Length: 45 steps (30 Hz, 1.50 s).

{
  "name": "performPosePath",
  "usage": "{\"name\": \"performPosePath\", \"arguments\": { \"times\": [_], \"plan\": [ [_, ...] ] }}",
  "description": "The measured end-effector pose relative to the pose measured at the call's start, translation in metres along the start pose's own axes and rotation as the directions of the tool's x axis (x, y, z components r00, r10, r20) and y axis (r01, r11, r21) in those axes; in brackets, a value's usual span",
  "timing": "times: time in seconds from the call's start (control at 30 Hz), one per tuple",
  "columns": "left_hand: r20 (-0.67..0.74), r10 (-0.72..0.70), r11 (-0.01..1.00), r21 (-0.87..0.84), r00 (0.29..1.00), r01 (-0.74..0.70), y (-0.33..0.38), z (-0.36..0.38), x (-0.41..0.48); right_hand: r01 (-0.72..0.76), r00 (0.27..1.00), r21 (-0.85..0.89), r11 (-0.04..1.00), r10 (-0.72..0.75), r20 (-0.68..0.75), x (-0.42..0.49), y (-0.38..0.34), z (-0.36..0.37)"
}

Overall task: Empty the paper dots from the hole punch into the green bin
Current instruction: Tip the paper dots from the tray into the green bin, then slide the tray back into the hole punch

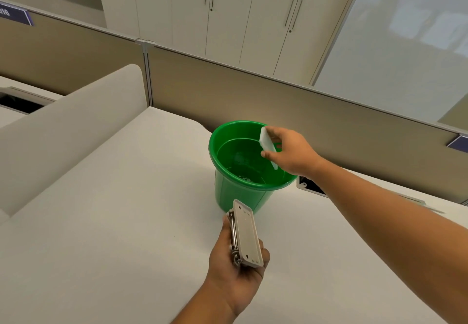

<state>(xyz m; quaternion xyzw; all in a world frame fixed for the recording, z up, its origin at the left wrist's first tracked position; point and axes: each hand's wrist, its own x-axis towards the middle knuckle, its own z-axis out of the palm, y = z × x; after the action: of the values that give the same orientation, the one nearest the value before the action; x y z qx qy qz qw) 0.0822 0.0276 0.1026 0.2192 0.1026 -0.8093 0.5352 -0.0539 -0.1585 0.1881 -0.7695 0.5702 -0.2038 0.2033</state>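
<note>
A green bin (229,192) stands on the white desk (121,217), with a few small paper dots (245,178) lying on its bottom. My right hand (293,152) holds a white tray cover (268,143) tilted over the bin's right rim. Nearer to me, in front of the bin, my left hand (236,260) grips the grey hole punch (247,235), turned on its side with its flat base facing right and the metal mechanism facing left.
A beige partition wall (278,100) runs behind the desk. A rounded white divider (76,110) rises at the left. A cable cut-out (310,185) sits in the desk just right of the bin. Cabinets stand beyond the partition.
</note>
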Motion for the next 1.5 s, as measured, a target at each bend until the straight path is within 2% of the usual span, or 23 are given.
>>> {"name": "performPosePath", "arguments": {
  "times": [0.1, 0.2, 0.3, 0.37, 0.43, 0.5, 0.53, 0.7, 0.77, 0.87, 0.93, 1.03, 1.13, 1.3, 1.37, 1.5],
  "plan": [
    [-0.048, -0.003, 1.0, 0.007, 0.999, 0.003, -0.002, -0.005, -0.002, -0.007, 0.999, -0.005, 1.0, 0.007, -0.043, -0.007, 0.004, 0.0],
    [-0.072, 0.026, 1.0, 0.013, 0.997, -0.025, -0.003, -0.008, -0.006, -0.064, 0.984, 0.281, 0.957, 0.108, -0.144, -0.017, -0.002, -0.007],
    [-0.096, 0.081, 0.996, 0.052, 0.992, -0.076, -0.003, -0.009, -0.013, -0.014, 0.95, 0.551, 0.834, 0.183, -0.252, -0.038, -0.017, -0.018],
    [-0.094, 0.111, 0.991, 0.086, 0.989, -0.103, -0.004, -0.009, -0.018, 0.07, 0.937, 0.722, 0.688, 0.204, -0.285, -0.064, -0.03, -0.028],
    [-0.098, 0.132, 0.984, 0.132, 0.986, -0.118, -0.004, -0.008, -0.022, 0.126, 0.947, 0.886, 0.447, 0.213, -0.242, -0.097, -0.038, -0.033],
    [-0.104, 0.147, 0.976, 0.179, 0.984, -0.127, -0.007, -0.009, -0.026, 0.117, 0.961, 0.962, 0.248, 0.215, -0.172, -0.131, -0.04, -0.031],
    [-0.098, 0.153, 0.97, 0.203, 0.983, -0.131, -0.009, -0.009, -0.026, 0.099, 0.964, 0.976, 0.195, 0.225, -0.143, -0.146, -0.038, -0.026],
    [-0.085, 0.175, 0.93, 0.34, 0.981, -0.137, -0.023, -0.017, -0.029, -0.126, 0.914, 0.965, 0.23, 0.404, 0.023, -0.225, -0.015, 0.031],
    [-0.095, 0.172, 0.889, 0.444, 0.98, -0.113, -0.034, -0.023, -0.029, -0.202, 0.879, 0.968, 0.152, 0.465, 0.111, -0.252, -0.004, 0.058],
    [-0.06, 0.17, 0.79, 0.604, 0.984, -0.1, -0.046, -0.03, -0.032, -0.223, 0.835, 0.975, -0.017, 0.512, 0.2, -0.274, 0.004, 0.084],
    [-0.035, 0.156, 0.699, 0.71, 0.987, -0.085, -0.055, -0.035, -0.032, -0.222, 0.823, 0.972, -0.078, 0.52, 0.23, -0.285, 0.009, 0.094],
    [-0.007, 0.138, 0.529, 0.846, 0.99, -0.068, -0.067, -0.042, -0.034, -0.236, 0.843, 0.967, -0.094, 0.475, 0.252, -0.299, 0.011, 0.102],
    [0.019, 0.139, 0.384, 0.921, 0.99, -0.072, -0.081, -0.043, -0.037, -0.252, 0.829, 0.961, -0.11, 0.489, 0.273, -0.308, 0.009, 0.103],
    [0.07, 0.162, 0.274, 0.955, 0.984, -0.113, -0.089, -0.041, -0.041, -0.222, 0.818, 0.955, -0.198, 0.495, 0.293, -0.319, 0.01, 0.107],
    [0.107, 0.17, 0.216, 0.966, 0.98, -0.143, -0.09, -0.041, -0.042, -0.218, 0.822, 0.957, -0.19, 0.493, 0.286, -0.323, 0.011, 0.107],
    [0.145, 0.197, 0.162, 0.97, 0.97, -0.178, -0.09, -0.038, -0.046, -0.241, 0.833, 0.968, -0.074, 0.496, 0.245, -0.328, 0.01, 0.103]
  ]
}}
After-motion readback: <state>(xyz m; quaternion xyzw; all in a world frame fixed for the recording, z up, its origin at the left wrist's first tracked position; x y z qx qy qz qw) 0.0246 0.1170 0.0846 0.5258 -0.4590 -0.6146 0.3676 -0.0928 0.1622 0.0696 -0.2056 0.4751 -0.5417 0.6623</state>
